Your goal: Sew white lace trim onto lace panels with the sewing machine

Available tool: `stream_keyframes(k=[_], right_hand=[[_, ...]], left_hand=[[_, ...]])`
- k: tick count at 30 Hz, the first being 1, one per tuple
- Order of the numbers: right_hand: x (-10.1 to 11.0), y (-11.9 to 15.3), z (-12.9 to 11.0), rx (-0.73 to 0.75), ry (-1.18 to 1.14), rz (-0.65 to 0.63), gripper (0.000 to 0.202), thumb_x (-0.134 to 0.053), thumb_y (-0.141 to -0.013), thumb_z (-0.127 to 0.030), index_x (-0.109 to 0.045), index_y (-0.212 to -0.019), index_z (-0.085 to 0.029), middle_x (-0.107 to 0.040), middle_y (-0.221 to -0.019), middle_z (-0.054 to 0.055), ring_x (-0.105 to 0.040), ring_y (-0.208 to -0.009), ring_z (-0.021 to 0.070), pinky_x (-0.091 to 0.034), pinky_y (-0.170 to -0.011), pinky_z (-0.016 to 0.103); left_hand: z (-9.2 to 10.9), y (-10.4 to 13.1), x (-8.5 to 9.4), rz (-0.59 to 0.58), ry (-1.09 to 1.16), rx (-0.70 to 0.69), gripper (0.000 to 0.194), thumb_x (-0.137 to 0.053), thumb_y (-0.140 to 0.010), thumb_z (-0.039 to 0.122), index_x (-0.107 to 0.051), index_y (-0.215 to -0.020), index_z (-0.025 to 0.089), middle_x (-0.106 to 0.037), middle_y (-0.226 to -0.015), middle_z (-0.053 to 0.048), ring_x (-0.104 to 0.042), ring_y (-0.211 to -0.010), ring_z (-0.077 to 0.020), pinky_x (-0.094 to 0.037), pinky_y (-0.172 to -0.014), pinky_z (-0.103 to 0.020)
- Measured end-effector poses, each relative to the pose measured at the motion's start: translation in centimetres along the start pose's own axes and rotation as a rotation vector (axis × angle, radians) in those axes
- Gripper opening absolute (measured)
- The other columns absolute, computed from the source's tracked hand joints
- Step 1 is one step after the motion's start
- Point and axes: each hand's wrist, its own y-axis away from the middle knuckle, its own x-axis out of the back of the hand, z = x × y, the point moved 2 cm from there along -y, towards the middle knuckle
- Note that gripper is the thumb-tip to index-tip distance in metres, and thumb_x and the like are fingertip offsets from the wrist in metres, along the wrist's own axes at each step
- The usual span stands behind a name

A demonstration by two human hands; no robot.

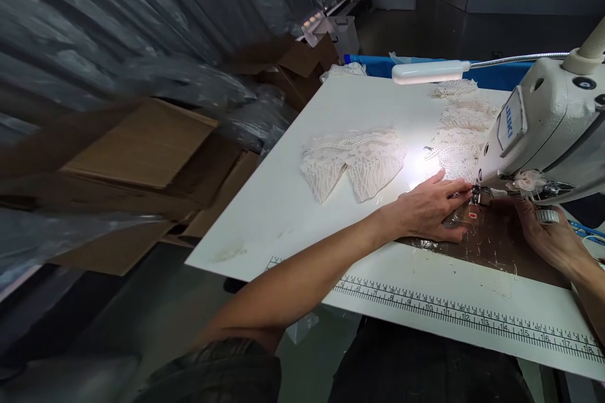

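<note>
A white sewing machine (551, 119) with JUKI lettering stands at the right. My left hand (431, 206) lies flat beside its presser foot (481, 195), fingers stretched out and touching the edge of white lace fabric (456, 160). On the foot's other side is my right hand (543, 233), close to the needle area. The machine head and a round knob partly cover its fingers, so what they hold, if anything, is hidden. A brown plate (501, 252) scattered with thread bits lies under both hands. Left of them rests a separate white lace piece (354, 160).
A lit lamp (430, 72) on a flexible neck reaches over the white table (265, 220). A printed ruler scale (449, 312) runs along the front edge. Blue-handled scissors (586, 232) lie far right. Cardboard boxes (142, 138) and plastic wrap stand left of the table.
</note>
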Motion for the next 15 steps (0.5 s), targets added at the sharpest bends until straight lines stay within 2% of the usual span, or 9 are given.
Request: stream_keyframes(k=[3, 6, 10, 15], right_hand=[[-0.4, 0.3, -0.3, 0.023, -0.022, 0.009, 0.056, -0.028, -0.102, -0.056, -0.068, -0.088, -0.021, -0.070, -0.082, 0.011, -0.069, -0.087, 0.0313, -0.058, -0.070, 0.043], [-0.8, 0.9, -0.5, 0.108, 0.034, 0.030, 0.049, -0.036, -0.100, -0.057, -0.068, -0.107, -0.020, -0.071, -0.097, 0.014, -0.070, -0.090, 0.0310, -0.058, -0.071, 0.042], [-1.4, 1.5, -0.4, 0.234, 0.093, 0.102, 0.036, -0.043, -0.100, -0.043, -0.067, -0.115, -0.021, -0.071, -0.107, 0.014, -0.071, -0.096, 0.0310, -0.059, -0.079, 0.044], [-1.7, 1.6, -0.8, 0.281, 0.164, 0.138, 0.035, -0.043, -0.100, -0.035, -0.063, -0.125, -0.022, -0.069, -0.113, 0.014, -0.071, -0.093, 0.0296, -0.060, -0.076, 0.043]], left_hand=[[-0.1, 0.0, -0.1, 0.018, -0.007, -0.006, 0.057, -0.057, -0.092, 0.045, -0.055, -0.132, 0.005, -0.058, -0.134, -0.021, -0.060, -0.121, -0.0299, -0.040, -0.114, -0.053], [-0.3, 0.1, -0.3, 0.014, 0.003, 0.005, 0.059, -0.058, -0.092, 0.048, -0.054, -0.135, 0.008, -0.056, -0.137, -0.021, -0.059, -0.123, -0.0316, -0.040, -0.114, -0.056], [-0.8, 0.3, -0.5, 0.033, 0.045, 0.037, 0.061, -0.061, -0.091, 0.051, -0.051, -0.138, 0.013, -0.055, -0.140, -0.019, -0.058, -0.125, -0.0320, -0.035, -0.117, -0.060], [-1.0, 0.3, -0.6, 0.027, 0.071, 0.050, 0.065, -0.059, -0.091, 0.052, -0.047, -0.142, 0.012, -0.051, -0.145, -0.019, -0.054, -0.132, -0.0312, -0.032, -0.119, -0.058]])
